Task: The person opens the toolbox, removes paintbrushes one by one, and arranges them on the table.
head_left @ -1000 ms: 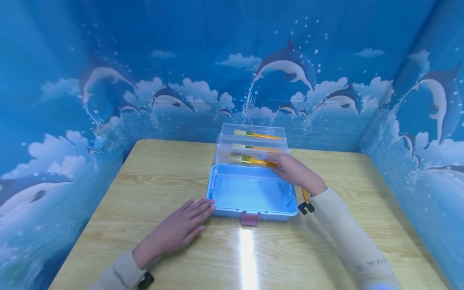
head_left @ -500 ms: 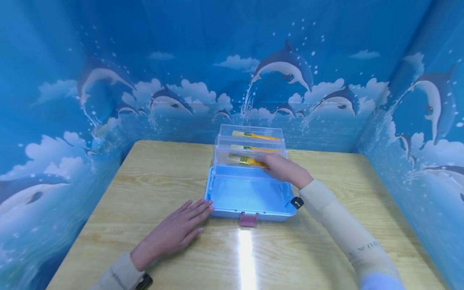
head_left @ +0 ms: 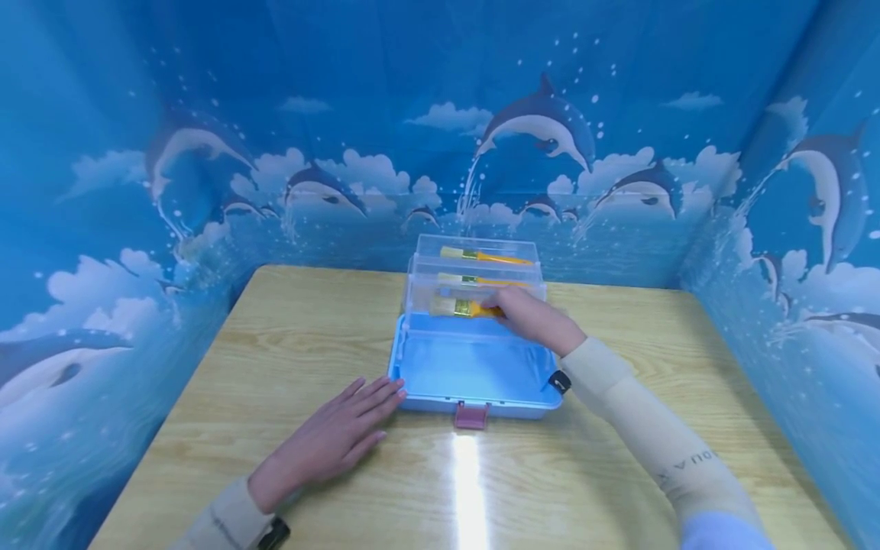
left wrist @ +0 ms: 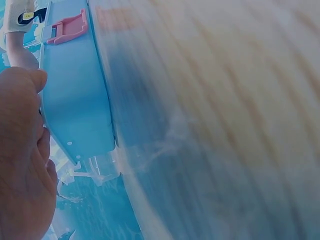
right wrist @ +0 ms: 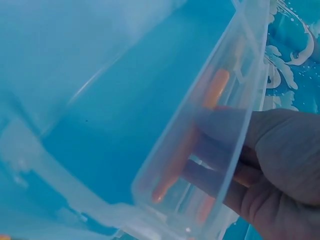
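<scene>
A light blue box (head_left: 447,368) sits raised open on the table, with clear stepped trays (head_left: 421,267) at its back. In the lowest tray, my right hand (head_left: 532,313) grips a paintbrush (head_left: 462,308) by its orange handle, bristles to the left. Through the clear wall in the right wrist view, the handle (right wrist: 175,162) shows with fingers around it. My left hand (head_left: 333,431) lies with straight fingers, its fingertips at the box's front left corner. The left wrist view shows that hand (left wrist: 22,150) beside the blue front wall (left wrist: 75,95).
Two more orange-handled paintbrushes lie above, one in the top tray (head_left: 422,246) and one in the middle tray. A pink latch (head_left: 471,417) hangs from the box's front. Behind the wooden table (head_left: 296,328) rises a blue dolphin-print curtain (head_left: 385,84).
My right hand has moved a little left with the paintbrush, and its bristles now lie slightly lower and further left in the lowest tray. My left hand has stayed at the box's corner.
</scene>
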Tool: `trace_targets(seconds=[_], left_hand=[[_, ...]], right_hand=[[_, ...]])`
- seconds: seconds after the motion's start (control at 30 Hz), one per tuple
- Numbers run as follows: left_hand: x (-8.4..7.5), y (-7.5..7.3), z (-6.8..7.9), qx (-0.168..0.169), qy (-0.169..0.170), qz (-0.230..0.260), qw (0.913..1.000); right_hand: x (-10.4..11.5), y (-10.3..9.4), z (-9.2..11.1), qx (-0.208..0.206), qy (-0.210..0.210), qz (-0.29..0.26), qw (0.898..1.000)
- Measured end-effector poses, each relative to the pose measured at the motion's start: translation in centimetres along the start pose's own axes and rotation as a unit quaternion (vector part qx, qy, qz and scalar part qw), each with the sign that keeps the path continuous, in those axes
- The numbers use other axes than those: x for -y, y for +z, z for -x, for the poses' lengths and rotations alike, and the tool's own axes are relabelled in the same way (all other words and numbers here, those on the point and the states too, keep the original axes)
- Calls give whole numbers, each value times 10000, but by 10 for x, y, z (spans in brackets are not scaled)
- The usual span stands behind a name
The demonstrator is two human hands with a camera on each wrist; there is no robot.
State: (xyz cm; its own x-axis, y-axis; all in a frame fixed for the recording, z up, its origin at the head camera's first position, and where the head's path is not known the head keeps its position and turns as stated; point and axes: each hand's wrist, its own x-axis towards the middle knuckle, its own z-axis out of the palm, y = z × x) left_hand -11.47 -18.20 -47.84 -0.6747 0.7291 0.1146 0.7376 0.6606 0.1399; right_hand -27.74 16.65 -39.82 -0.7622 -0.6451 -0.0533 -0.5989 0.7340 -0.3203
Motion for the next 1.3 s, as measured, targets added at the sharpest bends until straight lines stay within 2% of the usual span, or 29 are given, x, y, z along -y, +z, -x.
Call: trace_targets(seconds=[0.2, 0.77, 1.3], left_hand=[[0, -2, -1, 40, -31, 71, 10000], [-1, -2, -2, 83, -70, 160, 9998], [-1, -3, -3, 242, -189, 244, 9992]], right_hand=[[1, 1, -2, 15, -123, -38, 9999], [5, 3, 4, 162, 79, 247, 9995], [11, -2, 16, 42, 180, -41, 9998]])
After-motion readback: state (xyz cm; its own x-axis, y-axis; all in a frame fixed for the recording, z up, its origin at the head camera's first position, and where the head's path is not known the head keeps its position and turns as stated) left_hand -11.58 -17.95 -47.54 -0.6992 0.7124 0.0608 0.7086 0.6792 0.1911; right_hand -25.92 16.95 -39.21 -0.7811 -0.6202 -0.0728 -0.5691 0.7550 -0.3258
